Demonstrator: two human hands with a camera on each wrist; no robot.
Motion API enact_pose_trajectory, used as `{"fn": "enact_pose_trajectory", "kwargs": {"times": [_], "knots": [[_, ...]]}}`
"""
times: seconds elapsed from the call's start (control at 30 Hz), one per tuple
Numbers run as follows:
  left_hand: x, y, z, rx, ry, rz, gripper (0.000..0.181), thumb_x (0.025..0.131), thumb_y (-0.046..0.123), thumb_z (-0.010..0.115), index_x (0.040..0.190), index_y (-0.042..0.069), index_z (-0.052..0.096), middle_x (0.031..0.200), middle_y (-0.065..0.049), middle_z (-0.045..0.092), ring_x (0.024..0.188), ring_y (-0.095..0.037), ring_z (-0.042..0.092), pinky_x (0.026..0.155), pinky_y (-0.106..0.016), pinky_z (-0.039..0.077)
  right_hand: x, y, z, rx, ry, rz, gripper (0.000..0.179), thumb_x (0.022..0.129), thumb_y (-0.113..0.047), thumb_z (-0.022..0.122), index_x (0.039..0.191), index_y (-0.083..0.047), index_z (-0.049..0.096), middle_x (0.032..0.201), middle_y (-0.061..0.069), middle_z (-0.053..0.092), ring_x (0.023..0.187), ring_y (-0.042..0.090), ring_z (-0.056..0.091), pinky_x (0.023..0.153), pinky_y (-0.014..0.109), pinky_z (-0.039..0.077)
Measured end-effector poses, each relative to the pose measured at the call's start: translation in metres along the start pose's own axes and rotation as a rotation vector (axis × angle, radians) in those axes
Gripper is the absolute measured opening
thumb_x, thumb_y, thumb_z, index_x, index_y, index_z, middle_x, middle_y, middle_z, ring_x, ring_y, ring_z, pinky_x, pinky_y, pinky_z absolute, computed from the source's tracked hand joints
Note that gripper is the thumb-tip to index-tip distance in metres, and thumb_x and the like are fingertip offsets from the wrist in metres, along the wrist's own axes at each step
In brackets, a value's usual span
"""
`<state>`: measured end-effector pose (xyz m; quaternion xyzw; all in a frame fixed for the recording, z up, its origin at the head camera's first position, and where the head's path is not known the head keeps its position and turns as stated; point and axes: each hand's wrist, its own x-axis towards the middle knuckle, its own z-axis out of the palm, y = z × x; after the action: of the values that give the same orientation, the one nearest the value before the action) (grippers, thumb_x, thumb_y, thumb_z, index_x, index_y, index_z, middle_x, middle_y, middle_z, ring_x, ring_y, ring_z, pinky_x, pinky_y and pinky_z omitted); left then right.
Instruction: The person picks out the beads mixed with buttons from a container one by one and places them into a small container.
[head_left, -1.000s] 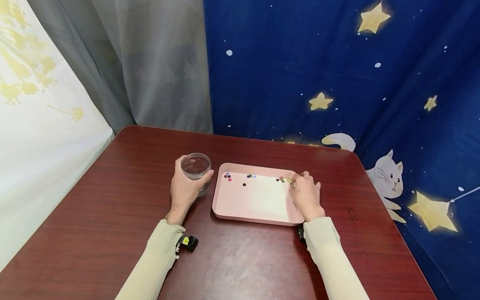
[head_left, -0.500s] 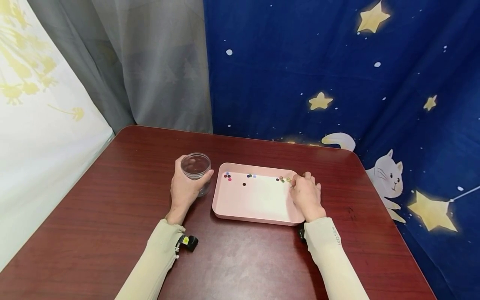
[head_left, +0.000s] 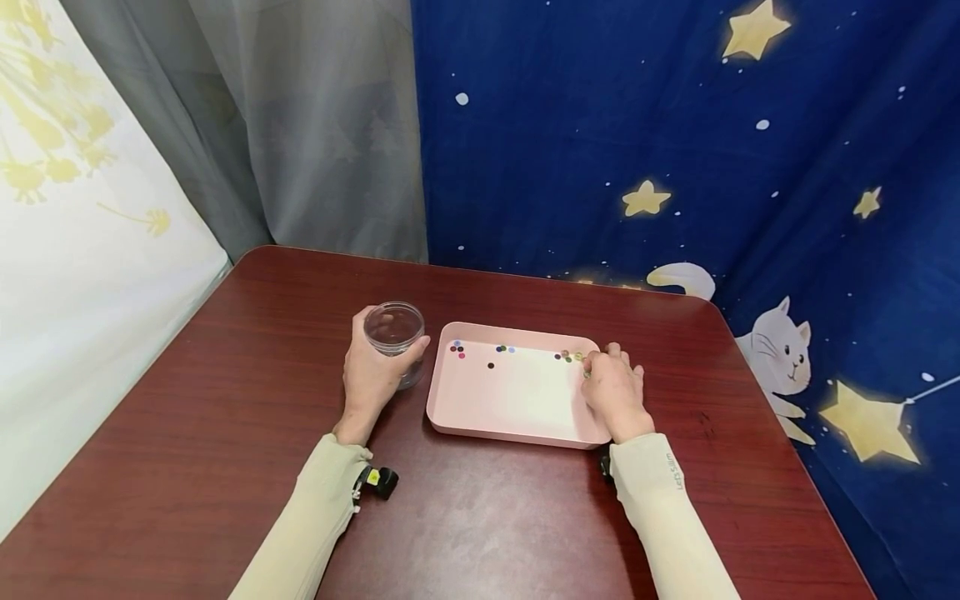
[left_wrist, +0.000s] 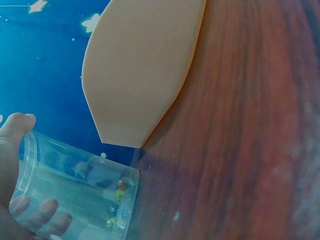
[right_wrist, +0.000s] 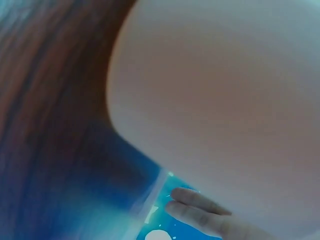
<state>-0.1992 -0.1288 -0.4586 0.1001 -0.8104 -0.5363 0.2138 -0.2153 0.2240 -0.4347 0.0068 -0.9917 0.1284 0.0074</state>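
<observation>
My left hand [head_left: 375, 364] grips a clear plastic jar [head_left: 396, 329], which stands upright on the table with its mouth open. Several small glass marbles [left_wrist: 120, 194] lie at the bottom of the jar in the left wrist view. To its right is a shallow pink tray [head_left: 480, 408], with small coloured marbles [head_left: 501, 348] scattered mostly along its far side. Over the tray's right end, my right hand [head_left: 617, 390] reaches inward with bent fingers. A greenish marble [head_left: 587, 374] shows right at its fingertips; I cannot tell whether they pinch it. The tray's wall hides most of that hand in the right wrist view.
The dark red wooden table [head_left: 480, 517] extends around the tray and jar. Behind it hang a blue curtain [head_left: 540, 150] with stars and a grey curtain [head_left: 337, 125]. A white cloth [head_left: 90, 292] hangs at the left.
The head view has shifted slightly. The left hand keeps its hold on the jar, and the right hand stays at the tray's right end with only slight finger movement.
</observation>
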Motion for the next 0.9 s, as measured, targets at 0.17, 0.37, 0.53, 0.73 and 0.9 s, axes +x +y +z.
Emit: {"fn": "enact_pose_trajectory", "kwargs": {"times": [0.17, 0.37, 0.53, 0.73, 0.9], "knots": [[0.0005, 0.0004, -0.0003, -0.004, 0.001, 0.001, 0.092, 0.072, 0.052, 0.093, 0.147, 0.031, 0.045, 0.132, 0.004, 0.068, 0.123, -0.020, 0.064, 0.105, -0.046, 0.047, 0.0009, -0.0001, -0.0006, -0.001, -0.001, 0.000, 0.021, 0.094, -0.002, 0.058, 0.107, -0.003, 0.074, 0.132, 0.024, 0.058, 0.120, 0.042, 0.055, 0.097, 0.063, 0.038], [0.0003, 0.0005, -0.0001, -0.004, 0.000, -0.004, 0.092, 0.071, 0.053, 0.093, 0.146, 0.032, 0.045, 0.133, 0.001, 0.068, 0.123, -0.020, 0.065, 0.104, -0.047, 0.048, 0.0020, 0.0008, 0.0003, 0.006, 0.000, 0.000, 0.021, 0.097, -0.004, 0.059, 0.109, -0.004, 0.075, 0.141, 0.025, 0.056, 0.129, 0.042, 0.054, 0.102, 0.065, 0.038], [0.0007, -0.0001, 0.0010, -0.001, 0.000, -0.001, 0.092, 0.071, 0.053, 0.093, 0.147, 0.033, 0.045, 0.133, 0.001, 0.069, 0.123, -0.020, 0.065, 0.104, -0.047, 0.047, 0.0017, 0.0020, -0.0014, 0.015, -0.003, 0.002, 0.017, 0.097, -0.008, 0.064, 0.109, -0.005, 0.075, 0.145, 0.026, 0.053, 0.135, 0.043, 0.050, 0.102, 0.063, 0.038], [0.0003, -0.0006, 0.0007, 0.006, 0.002, 0.000, 0.092, 0.071, 0.054, 0.092, 0.147, 0.033, 0.045, 0.132, 0.003, 0.069, 0.123, -0.020, 0.065, 0.103, -0.048, 0.048, 0.0014, 0.0014, -0.0025, 0.032, 0.009, -0.012, 0.015, 0.095, -0.013, 0.072, 0.107, -0.005, 0.075, 0.146, 0.025, 0.054, 0.135, 0.044, 0.051, 0.101, 0.061, 0.043], [-0.0003, -0.0004, -0.0007, 0.007, 0.003, -0.005, 0.092, 0.071, 0.055, 0.093, 0.147, 0.034, 0.045, 0.131, 0.005, 0.069, 0.122, -0.020, 0.065, 0.103, -0.048, 0.048, 0.0029, 0.0008, -0.0006, 0.043, 0.059, -0.042, 0.014, 0.094, -0.015, 0.074, 0.104, -0.006, 0.074, 0.147, 0.024, 0.055, 0.133, 0.045, 0.053, 0.106, 0.063, 0.043]]}}
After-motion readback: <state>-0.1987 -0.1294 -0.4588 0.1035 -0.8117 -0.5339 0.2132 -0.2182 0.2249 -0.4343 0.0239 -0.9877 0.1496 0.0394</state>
